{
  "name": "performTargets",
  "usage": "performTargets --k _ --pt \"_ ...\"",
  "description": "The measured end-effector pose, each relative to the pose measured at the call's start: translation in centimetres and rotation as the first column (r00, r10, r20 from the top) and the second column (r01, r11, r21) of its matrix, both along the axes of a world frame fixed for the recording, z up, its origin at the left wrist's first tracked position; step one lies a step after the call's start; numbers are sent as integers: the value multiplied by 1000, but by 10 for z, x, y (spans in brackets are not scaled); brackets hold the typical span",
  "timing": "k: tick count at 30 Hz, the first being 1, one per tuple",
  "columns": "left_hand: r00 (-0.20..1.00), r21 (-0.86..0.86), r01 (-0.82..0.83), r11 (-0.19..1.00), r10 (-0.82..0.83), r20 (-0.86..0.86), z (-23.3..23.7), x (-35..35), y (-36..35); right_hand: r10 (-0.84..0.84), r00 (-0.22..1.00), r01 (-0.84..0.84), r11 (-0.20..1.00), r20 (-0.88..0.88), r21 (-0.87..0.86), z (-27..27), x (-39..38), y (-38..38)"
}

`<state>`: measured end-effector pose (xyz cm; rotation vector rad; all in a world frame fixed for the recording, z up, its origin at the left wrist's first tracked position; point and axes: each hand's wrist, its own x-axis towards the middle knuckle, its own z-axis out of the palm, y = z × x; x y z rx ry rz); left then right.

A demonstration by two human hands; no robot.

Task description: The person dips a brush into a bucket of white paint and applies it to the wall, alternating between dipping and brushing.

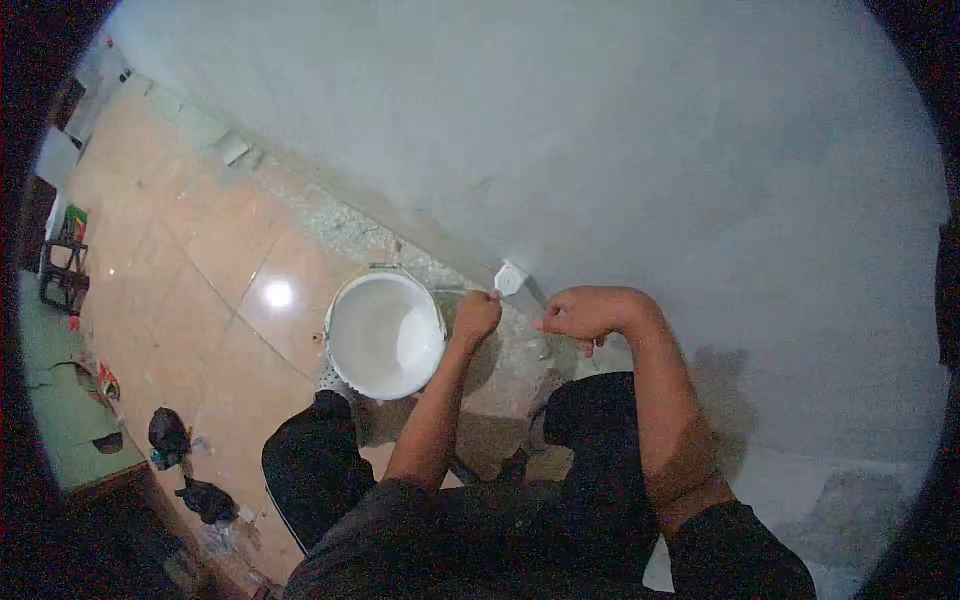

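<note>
My left hand (478, 318) is closed, with its thumb and fingertips right at the lower left edge of a small white angular plate (510, 280). That plate lies at the foot of the grey wall and has small dark marks on its face. To the right, my right hand (590, 312) is curled with its fingers bent inward and pointing left. What either hand grips, I cannot tell. Left of my left hand stands a white bucket (385, 335), its inside pale and a bright white patch on its right side.
A grey plastered wall (650, 130) fills the upper right. Rubble and dust (350, 225) run along its base. Orange floor tiles (200, 280) spread leftward. Black bags (207, 500) and scraps lie at the lower left, near a dark rack (65, 270).
</note>
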<state>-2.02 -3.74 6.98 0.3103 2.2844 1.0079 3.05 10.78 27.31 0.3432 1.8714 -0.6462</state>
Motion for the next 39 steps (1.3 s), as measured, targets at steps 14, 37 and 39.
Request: performTargets --k 14,37,39 --pt "942 558 -252 790 68 329 -10 7 4 -44 997 43 999 -62 -31 6 22 12" --pt "998 -111 50 993 -45 47 -18 -1 24 27 997 -28 1000 -72 -2 -4 8 10" --pt "999 -34 -16 999 15 -28 8 0 15 29 988 -34 999 -150 -31 -3 10 8"
